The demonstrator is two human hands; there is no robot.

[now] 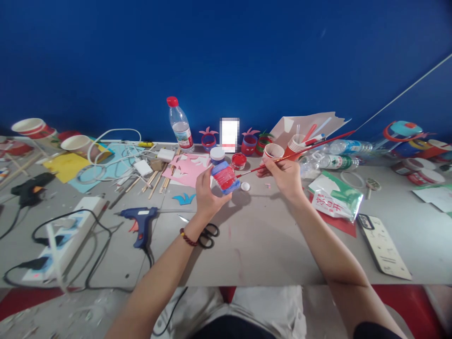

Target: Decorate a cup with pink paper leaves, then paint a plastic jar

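Observation:
My left hand (209, 197) is wrapped round a small cup (225, 177) painted blue at both ends with a red band between, tilted on its side above the table. My right hand (284, 176) grips a long red paintbrush (314, 144), whose tip is at the right side of the painted cup. Just beyond the hands sit an open jar of red paint (239, 161) and a jar with a white lid (217, 154). A paper cup (273, 151) stands by my right fingers. A small white cap (245, 186) lies beneath the brush.
Scissors (208, 235) lie under my left wrist, left of them a blue glue gun (140, 223) and a power strip (67, 238). A bottle (181, 125) stands behind pink paper (187, 170). On the right are a plastic packet (335, 200) and a phone (383, 245).

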